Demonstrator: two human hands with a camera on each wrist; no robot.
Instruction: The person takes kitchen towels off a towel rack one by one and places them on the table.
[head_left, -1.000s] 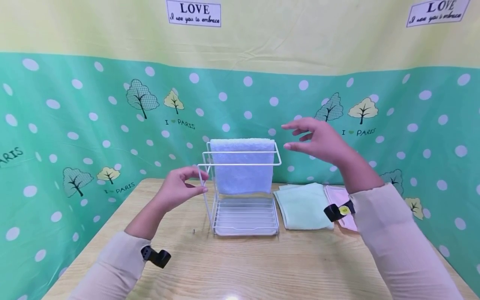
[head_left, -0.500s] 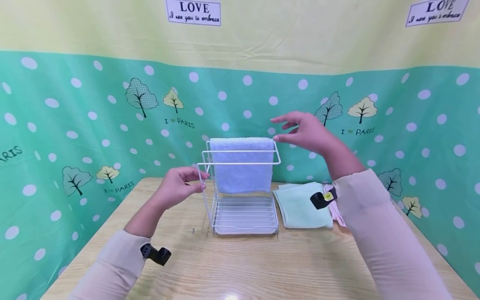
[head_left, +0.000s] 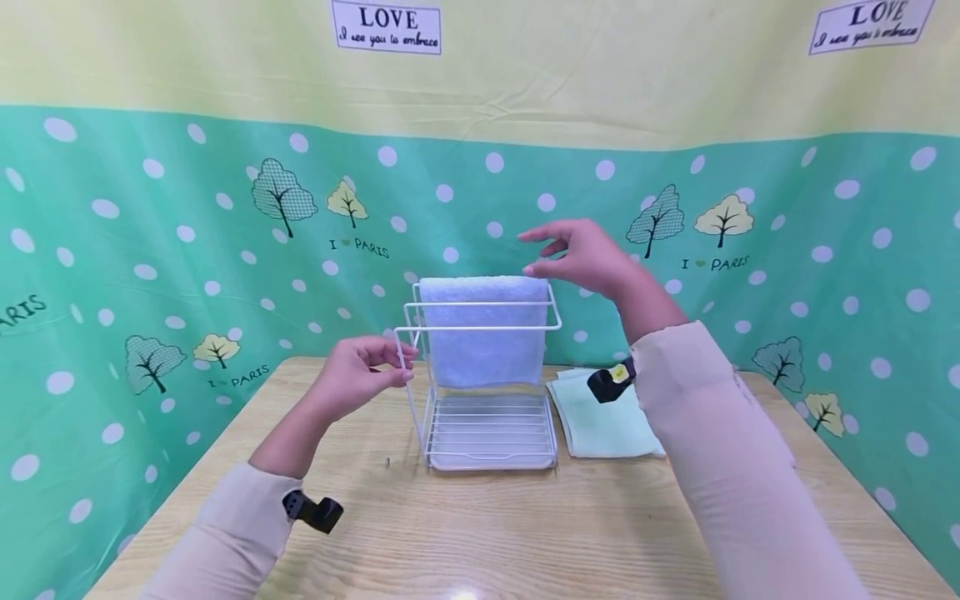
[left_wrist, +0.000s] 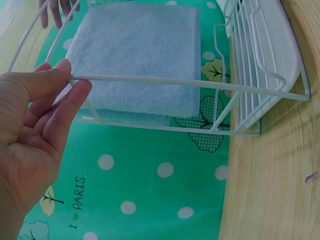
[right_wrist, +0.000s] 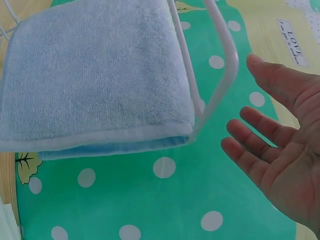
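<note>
A white wire towel rack (head_left: 480, 329) stands on the table with a light blue towel (head_left: 483, 358) folded over its rearmost top bar. My left hand (head_left: 360, 367) pinches the rack's front left upright between thumb and fingers; the left wrist view shows this grip on the white rod (left_wrist: 150, 79) closely. Just above the towel's right end hovers my right hand (head_left: 581, 254), fingers extended and apart, holding nothing. In the right wrist view, a gap separates that hand (right_wrist: 290, 155) from the rack's rounded corner (right_wrist: 231, 60). The two nearer top bars carry no towel.
A folded pale green towel (head_left: 600, 417) lies right of the rack, partly behind the right forearm. A whitish tray (head_left: 491, 460) sits under the rack's bottom wires. One tiny dark object (head_left: 387, 462) lies on the wooden table (head_left: 465, 533). A patterned curtain (head_left: 480, 192) hangs behind.
My right hand has moved left and slightly up, from beside the rack to above the blue towel's right end. The pink towel is now hidden behind the sleeve. My left hand stays put.
</note>
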